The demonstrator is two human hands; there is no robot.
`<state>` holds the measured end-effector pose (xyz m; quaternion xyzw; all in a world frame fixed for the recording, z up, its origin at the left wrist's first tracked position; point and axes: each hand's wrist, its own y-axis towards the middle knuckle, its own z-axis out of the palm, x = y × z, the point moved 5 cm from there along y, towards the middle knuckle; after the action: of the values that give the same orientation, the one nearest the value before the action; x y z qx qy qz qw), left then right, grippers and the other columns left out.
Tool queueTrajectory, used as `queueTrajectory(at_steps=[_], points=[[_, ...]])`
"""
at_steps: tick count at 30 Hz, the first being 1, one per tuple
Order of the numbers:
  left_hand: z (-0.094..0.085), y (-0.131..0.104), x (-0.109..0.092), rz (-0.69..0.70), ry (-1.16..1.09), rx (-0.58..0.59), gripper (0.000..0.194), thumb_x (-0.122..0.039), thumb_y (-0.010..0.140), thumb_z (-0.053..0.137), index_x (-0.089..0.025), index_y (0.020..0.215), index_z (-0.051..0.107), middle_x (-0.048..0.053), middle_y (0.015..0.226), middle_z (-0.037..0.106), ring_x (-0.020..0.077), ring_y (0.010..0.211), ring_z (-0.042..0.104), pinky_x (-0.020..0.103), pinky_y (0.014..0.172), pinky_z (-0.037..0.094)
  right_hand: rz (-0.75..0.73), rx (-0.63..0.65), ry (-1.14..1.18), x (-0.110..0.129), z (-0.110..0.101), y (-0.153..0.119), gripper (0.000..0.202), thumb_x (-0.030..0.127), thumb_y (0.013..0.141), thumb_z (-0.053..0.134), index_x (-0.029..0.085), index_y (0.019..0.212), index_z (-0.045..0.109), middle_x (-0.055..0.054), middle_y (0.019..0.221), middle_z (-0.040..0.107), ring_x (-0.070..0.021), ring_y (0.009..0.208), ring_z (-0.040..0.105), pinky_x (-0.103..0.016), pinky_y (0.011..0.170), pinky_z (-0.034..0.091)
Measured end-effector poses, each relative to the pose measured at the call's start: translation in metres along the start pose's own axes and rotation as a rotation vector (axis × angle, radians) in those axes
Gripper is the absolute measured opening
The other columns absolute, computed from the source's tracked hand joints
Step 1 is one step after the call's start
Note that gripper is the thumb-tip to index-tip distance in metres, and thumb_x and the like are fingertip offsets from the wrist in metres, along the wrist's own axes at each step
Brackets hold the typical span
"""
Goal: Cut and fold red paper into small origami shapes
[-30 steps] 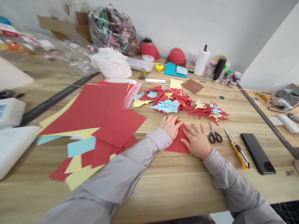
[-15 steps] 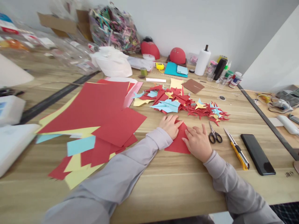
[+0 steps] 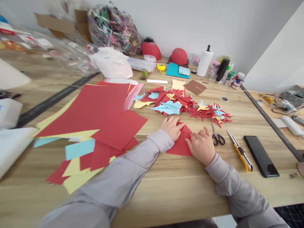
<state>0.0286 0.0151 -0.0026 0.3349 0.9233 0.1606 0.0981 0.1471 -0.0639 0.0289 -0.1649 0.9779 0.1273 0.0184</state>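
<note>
Roughly mid-fold: left hand (image 3: 171, 126) and right hand (image 3: 202, 145) press flat, gripping nothing, on the red sheet (image 3: 180, 145), finished folded shapes (image 3: 190, 106) piled just beyond, uncut paper (image 3: 95, 117) stacked left.

Both hands cover much of the red folded paper (image 3: 180, 146), so its folds beneath them stay unseen. Left of that paper, the white boxes (image 3: 10, 142) are blurred and cut off by the frame's edge.

Bright even daylight, blurred left edge.
</note>
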Motion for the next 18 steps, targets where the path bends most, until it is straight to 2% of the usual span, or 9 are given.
queueTrajectory(at_steps=[3, 6, 9, 12, 15, 18], points=[[0.001, 0.000, 0.000, 0.001, -0.011, -0.001, 0.044, -0.022, 0.076, 0.053, -0.023, 0.118, 0.064, 0.016, 0.123, 0.055, 0.0327, 0.112, 0.048, 0.048, 0.087, 0.038, 0.020, -0.084, 0.073, -0.005, 0.002, 0.005, 0.035, 0.036, 0.092, 0.044, 0.014, 0.111, 0.064, -0.012, 0.106, 0.069, -0.0265, 0.098, 0.055, -0.047, 0.103, 0.028], [0.002, 0.000, 0.000, -0.011, -0.033, 0.007, 0.043, -0.022, 0.076, 0.053, -0.024, 0.118, 0.064, 0.015, 0.123, 0.055, 0.0328, 0.112, 0.048, 0.048, 0.087, 0.039, -0.035, -0.082, 0.142, -0.002, 0.010, 0.011, 0.040, 0.036, 0.093, 0.043, 0.014, 0.124, 0.056, -0.013, 0.129, 0.058, -0.0272, 0.114, 0.049, -0.046, 0.102, 0.030], [0.001, 0.000, 0.003, -0.051, -0.057, 0.003, 0.044, -0.021, 0.076, 0.053, -0.023, 0.119, 0.062, 0.013, 0.123, 0.056, 0.0316, 0.112, 0.048, 0.047, 0.088, 0.040, -0.097, -0.043, 0.176, 0.004, 0.019, 0.015, 0.040, 0.037, 0.094, 0.042, 0.016, 0.125, 0.055, -0.012, 0.134, 0.054, -0.0274, 0.121, 0.045, -0.052, 0.106, 0.026], [-0.004, -0.001, 0.014, -0.200, -0.067, -0.061, 0.045, -0.022, 0.077, 0.051, -0.016, 0.120, 0.061, 0.014, 0.122, 0.057, 0.0308, 0.112, 0.049, 0.046, 0.088, 0.041, -0.112, -0.019, 0.185, 0.006, 0.024, 0.016, 0.039, 0.038, 0.094, 0.043, 0.017, 0.123, 0.057, -0.012, 0.133, 0.055, -0.0265, 0.123, 0.046, -0.056, 0.107, 0.022], [-0.006, -0.003, 0.023, -0.330, -0.082, -0.098, 0.035, -0.027, 0.079, 0.050, -0.014, 0.108, 0.067, 0.014, 0.120, 0.059, 0.0319, 0.111, 0.050, 0.048, 0.087, 0.042, -0.098, -0.017, 0.180, 0.002, 0.025, 0.015, 0.039, 0.037, 0.094, 0.042, 0.016, 0.123, 0.057, -0.013, 0.133, 0.055, -0.0268, 0.123, 0.046, -0.056, 0.108, 0.021], [-0.005, -0.003, 0.022, -0.298, -0.116, -0.110, 0.028, -0.028, 0.080, 0.050, -0.016, 0.097, 0.070, 0.012, 0.120, 0.061, 0.0316, 0.112, 0.051, 0.048, 0.088, 0.042, -0.102, -0.014, 0.182, -0.003, 0.025, 0.015, 0.040, 0.038, 0.094, 0.042, 0.017, 0.123, 0.058, -0.012, 0.134, 0.054, -0.0276, 0.124, 0.046, -0.056, 0.108, 0.020]])
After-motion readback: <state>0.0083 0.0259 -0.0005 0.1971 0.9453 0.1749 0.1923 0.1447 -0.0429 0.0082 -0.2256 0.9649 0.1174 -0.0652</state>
